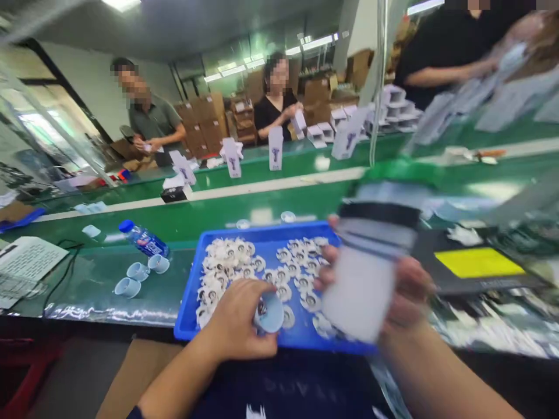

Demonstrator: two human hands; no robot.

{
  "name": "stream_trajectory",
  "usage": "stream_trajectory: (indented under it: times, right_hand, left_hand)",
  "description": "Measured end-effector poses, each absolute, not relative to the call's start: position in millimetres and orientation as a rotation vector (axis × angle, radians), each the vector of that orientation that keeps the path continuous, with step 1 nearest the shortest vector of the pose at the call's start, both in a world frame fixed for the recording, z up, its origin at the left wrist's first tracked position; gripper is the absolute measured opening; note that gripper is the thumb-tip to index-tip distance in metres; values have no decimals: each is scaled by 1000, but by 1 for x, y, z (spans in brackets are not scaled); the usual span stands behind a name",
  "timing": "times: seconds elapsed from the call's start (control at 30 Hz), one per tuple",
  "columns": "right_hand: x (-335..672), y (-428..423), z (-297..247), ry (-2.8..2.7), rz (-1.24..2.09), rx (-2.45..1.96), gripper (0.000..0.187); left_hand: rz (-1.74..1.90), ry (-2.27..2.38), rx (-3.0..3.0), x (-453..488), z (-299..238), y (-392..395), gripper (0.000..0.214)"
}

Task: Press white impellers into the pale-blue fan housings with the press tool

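Observation:
My left hand (pixel 233 321) grips a small pale blue cup (pixel 271 313) just above the near edge of a blue plastic tray (pixel 262 233). The tray holds a loose heap of round white parts (pixel 262 270) with dark centres. My right hand (pixel 404 288) is motion-blurred over the tray's right corner, its fingers around a white cylindrical container (pixel 362 285). That container has a black band near its top and a green piece above it. Its exact shape is hidden by the blur.
Several pale blue cups (pixel 137 272) and a lying water bottle (pixel 144 238) sit left of the tray on a green conveyor belt (pixel 271 201). Printed paper (pixel 28 265) lies further left. Co-workers (pixel 277 99) handle white boxes beyond the belt; cartons stand behind them.

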State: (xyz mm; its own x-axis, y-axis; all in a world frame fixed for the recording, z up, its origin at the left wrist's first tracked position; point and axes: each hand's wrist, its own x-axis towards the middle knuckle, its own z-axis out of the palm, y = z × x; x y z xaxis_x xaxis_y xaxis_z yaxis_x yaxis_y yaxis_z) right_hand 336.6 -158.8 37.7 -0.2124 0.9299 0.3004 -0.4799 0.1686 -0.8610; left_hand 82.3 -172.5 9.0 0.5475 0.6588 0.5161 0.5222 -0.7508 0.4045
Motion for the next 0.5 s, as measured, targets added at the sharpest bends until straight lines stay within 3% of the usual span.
stream_trajectory:
  times: [0.07, 0.13, 0.3, 0.5]
  right_hand:
    - [308, -154, 49, -949, 1629, -235, 47]
    - [286, -148, 56, -931, 1588, -153, 48]
    - [273, -151, 57, -972, 1450, -176, 50]
    - [278, -162, 54, -991, 1443, -200, 40]
  left_hand:
    - [968, 986, 2567, 100, 5, -173, 56]
    - [979, 972, 2527, 111, 4, -174, 49]
    - [1115, 923, 2443, 116, 12, -183, 32]
    - [1109, 921, 2370, 123, 15, -187, 27]
